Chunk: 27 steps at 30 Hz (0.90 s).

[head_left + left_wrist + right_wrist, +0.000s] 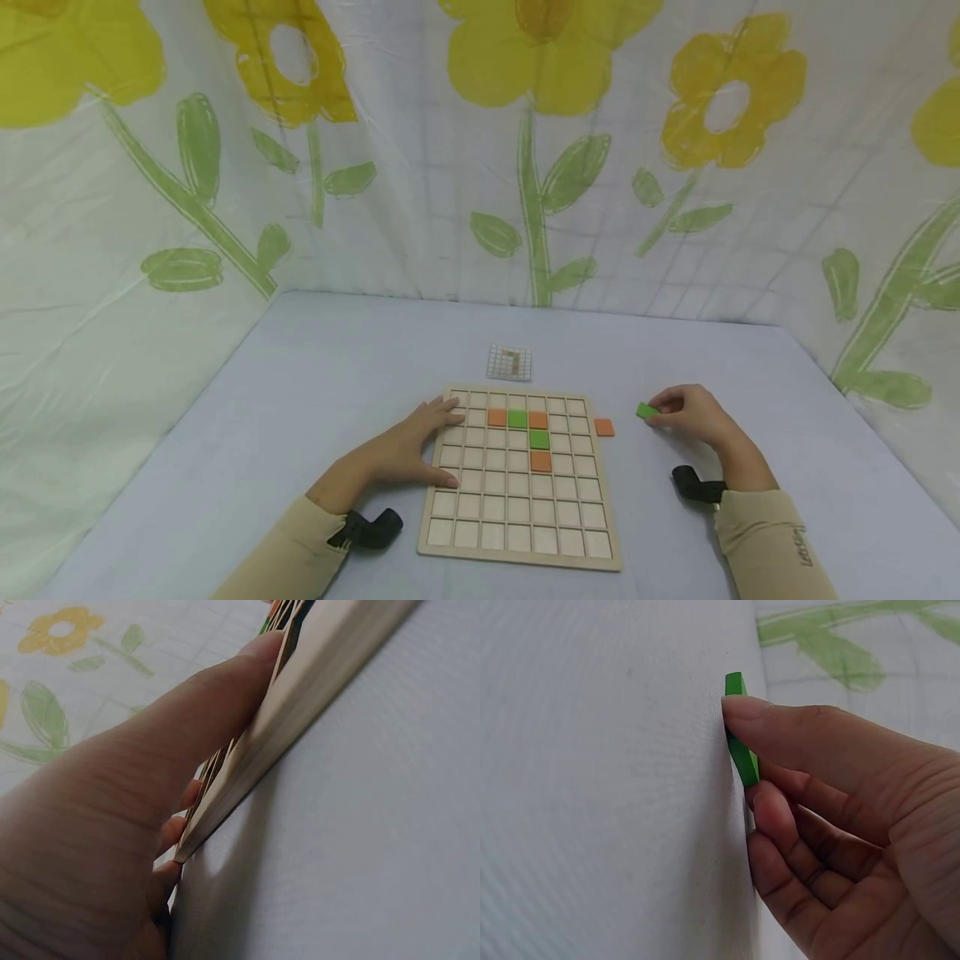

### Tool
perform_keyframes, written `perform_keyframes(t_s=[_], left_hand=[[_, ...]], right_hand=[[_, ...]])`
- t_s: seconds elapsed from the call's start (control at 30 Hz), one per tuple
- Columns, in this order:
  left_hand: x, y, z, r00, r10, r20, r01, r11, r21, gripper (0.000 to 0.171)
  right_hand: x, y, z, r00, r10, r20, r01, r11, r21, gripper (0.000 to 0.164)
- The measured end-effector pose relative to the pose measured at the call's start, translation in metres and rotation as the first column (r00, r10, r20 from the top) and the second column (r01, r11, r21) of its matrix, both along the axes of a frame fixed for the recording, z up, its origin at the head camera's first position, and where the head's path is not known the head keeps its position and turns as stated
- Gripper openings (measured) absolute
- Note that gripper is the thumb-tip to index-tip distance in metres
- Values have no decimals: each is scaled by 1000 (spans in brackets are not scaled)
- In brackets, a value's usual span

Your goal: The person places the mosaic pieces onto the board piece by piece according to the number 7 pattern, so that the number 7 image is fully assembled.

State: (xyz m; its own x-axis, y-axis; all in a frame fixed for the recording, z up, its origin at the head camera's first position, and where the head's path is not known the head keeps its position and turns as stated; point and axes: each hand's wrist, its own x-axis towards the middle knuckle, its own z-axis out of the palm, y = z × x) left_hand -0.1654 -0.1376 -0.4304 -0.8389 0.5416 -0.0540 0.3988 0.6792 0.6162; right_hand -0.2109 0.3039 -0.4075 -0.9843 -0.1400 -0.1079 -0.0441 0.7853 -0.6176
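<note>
A wooden grid board lies flat on the table. In its upper right part sit three orange tiles and two green tiles, bending in a corner shape. My left hand rests on the board's left edge, fingers spread and thumb over the rim; the left wrist view shows the thumb along the board's side. To the right of the board, my right hand pinches a green square tile between thumb and fingers, low at the tabletop. Another orange tile lies against the board's right edge.
Behind the board lies a small card printed with a grid and a coloured pattern. A pale cloth covers the table. Curtains with yellow flowers hang behind and at the sides. Each wrist wears a black camera mount.
</note>
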Motion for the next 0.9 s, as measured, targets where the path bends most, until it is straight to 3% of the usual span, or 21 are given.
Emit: perform_keyframes(t_s=[0.43, 0.9], left_hand=[[0, -1, 0, 1000, -11, -1, 11, 1000, 3, 93], [-1, -1, -1, 1000, -12, -7, 12, 1000, -2, 94]], right_hand=[[-1, -2, -1, 999, 42, -26, -41, 999, 24, 30], [1, -27, 8, 981, 192, -35, -194, 980, -46, 30]])
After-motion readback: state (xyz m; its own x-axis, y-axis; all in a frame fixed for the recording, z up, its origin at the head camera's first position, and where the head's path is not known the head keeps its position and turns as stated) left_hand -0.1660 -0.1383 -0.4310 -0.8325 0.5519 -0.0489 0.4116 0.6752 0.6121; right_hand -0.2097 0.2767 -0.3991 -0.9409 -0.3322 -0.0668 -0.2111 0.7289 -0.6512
